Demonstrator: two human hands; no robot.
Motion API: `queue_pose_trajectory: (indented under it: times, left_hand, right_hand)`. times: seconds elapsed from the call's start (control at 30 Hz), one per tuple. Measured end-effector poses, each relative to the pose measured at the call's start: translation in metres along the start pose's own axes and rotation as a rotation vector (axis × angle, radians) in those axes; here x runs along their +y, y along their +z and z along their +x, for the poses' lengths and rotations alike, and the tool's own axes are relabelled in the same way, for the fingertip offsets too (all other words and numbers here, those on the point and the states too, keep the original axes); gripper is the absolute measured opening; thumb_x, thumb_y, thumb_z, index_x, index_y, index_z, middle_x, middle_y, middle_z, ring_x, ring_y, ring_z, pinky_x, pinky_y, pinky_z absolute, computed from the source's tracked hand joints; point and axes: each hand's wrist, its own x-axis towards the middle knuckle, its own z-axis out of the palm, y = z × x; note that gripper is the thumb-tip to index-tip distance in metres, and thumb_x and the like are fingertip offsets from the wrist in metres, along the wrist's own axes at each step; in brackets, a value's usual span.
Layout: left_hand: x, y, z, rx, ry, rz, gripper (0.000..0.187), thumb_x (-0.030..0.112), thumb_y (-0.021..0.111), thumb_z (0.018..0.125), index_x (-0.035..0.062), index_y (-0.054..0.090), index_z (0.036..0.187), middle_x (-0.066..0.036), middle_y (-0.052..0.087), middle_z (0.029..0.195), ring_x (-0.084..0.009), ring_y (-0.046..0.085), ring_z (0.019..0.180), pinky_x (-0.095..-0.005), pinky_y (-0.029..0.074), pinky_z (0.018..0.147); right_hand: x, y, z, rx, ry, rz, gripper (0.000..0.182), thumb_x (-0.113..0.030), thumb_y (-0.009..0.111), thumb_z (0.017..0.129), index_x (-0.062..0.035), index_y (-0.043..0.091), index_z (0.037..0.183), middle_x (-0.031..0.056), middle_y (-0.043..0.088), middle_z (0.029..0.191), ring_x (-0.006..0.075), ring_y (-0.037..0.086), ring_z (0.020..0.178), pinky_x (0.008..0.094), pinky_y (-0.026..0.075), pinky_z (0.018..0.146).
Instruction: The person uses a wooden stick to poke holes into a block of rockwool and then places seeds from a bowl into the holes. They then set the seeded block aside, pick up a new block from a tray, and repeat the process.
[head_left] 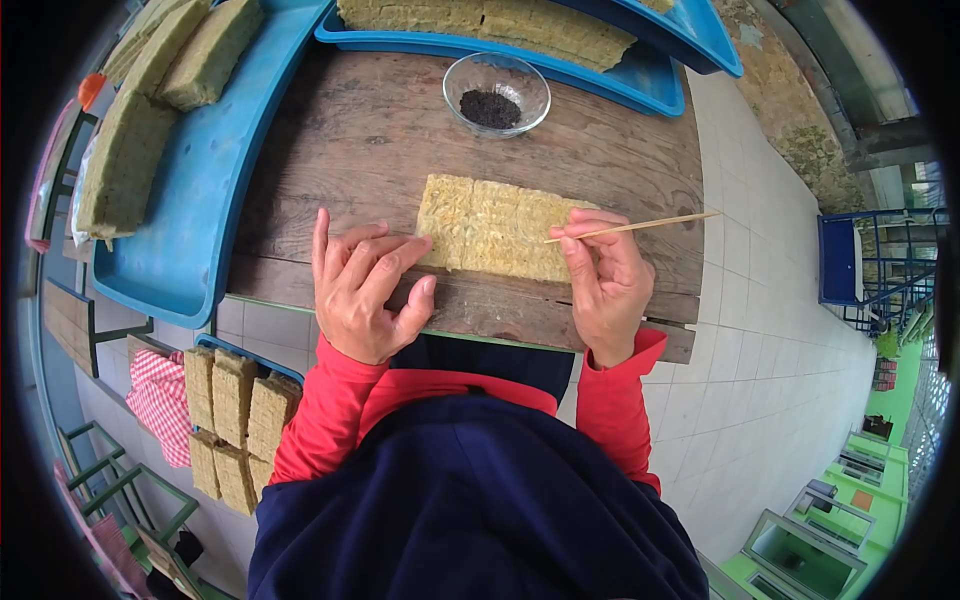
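Note:
A flat yellowish rockwool slab (pixel 490 225), with lines across its top, lies on the wooden table in front of me. My right hand (pixel 612 280) pinches a thin wooden skewer (pixel 670 220) over the slab's right part; the skewer's tip points left, close over the surface. At the slab's left edge is my left hand (pixel 362 290), fingers spread and loosely bent, with one fingertip right at the edge. Beyond the slab stands a clear glass bowl (pixel 537 108) holding small dark grains (pixel 490 107) that look like seeds.
A blue tray (pixel 185 225) with rockwool blocks (pixel 125 165) sits on the left. More blue trays (pixel 655 90) with slabs line the table's (pixel 340 130) far side. Lower left, more blocks (pixel 232 395) sit beside a red checked cloth (pixel 160 400). Tiled floor (pixel 770 330) lies to the right.

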Motion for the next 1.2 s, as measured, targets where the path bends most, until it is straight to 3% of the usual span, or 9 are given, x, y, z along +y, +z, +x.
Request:
queue_pose_trajectory:
  times: [0.67,0.73,0.9,1.1,1.2]
  left_hand:
    - [0.0016,-0.0011,0.0008,-0.014,-0.004,-0.008,0.022,0.026,0.067,0.071,0.0153,0.07,0.09,0.002,0.066,0.086,-0.0216,0.059,0.092,-0.0517,0.028,0.109]
    - [0.0024,-0.0019,0.0015,-0.031,-0.011,-0.012,0.023,0.028,0.063,0.076,0.0095,0.071,0.088,-0.003,0.068,0.087,-0.0256,0.06,0.092,-0.0526,0.029,0.108]
    - [0.0019,-0.0018,0.0012,-0.035,-0.008,-0.014,0.023,0.028,0.063,0.076,0.0096,0.071,0.088,-0.003,0.068,0.086,-0.0254,0.06,0.092,-0.0525,0.028,0.108]
    - [0.002,-0.0012,0.0009,-0.015,-0.01,-0.011,0.023,0.028,0.063,0.076,0.0095,0.071,0.087,-0.003,0.068,0.086,-0.0255,0.06,0.092,-0.0525,0.028,0.108]
    - [0.0022,-0.001,0.0007,0.007,-0.016,-0.016,0.021,0.027,0.063,0.075,0.0093,0.07,0.084,-0.003,0.068,0.085,-0.0258,0.061,0.092,-0.0527,0.028,0.108]
  right_hand:
    - [-0.0033,0.0006,0.0004,-0.004,-0.042,-0.11,0.007,0.003,0.067,0.079,-0.0032,0.064,0.083,0.0098,0.065,0.086,0.0243,0.064,0.092,0.032,0.05,0.073]
    - [-0.0036,0.0008,0.0007,-0.006,-0.043,-0.118,0.008,0.003,0.066,0.079,-0.0034,0.064,0.083,0.0099,0.065,0.085,0.0245,0.064,0.092,0.0322,0.05,0.073]
    - [-0.0023,0.0003,0.0014,-0.033,-0.109,-0.173,0.009,0.003,0.066,0.078,-0.0037,0.064,0.084,0.0097,0.065,0.085,0.0249,0.064,0.09,0.0325,0.05,0.073]
    - [-0.0018,0.0011,-0.0015,0.024,-0.044,-0.028,0.009,0.004,0.065,0.08,-0.0028,0.064,0.085,0.0104,0.065,0.089,0.0218,0.064,0.09,0.0312,0.05,0.074]
    - [-0.0091,0.0033,-0.006,0.1,-0.025,0.219,0.009,0.004,0.064,0.081,-0.0017,0.063,0.088,0.0106,0.064,0.091,0.0207,0.064,0.091,0.0308,0.05,0.075]
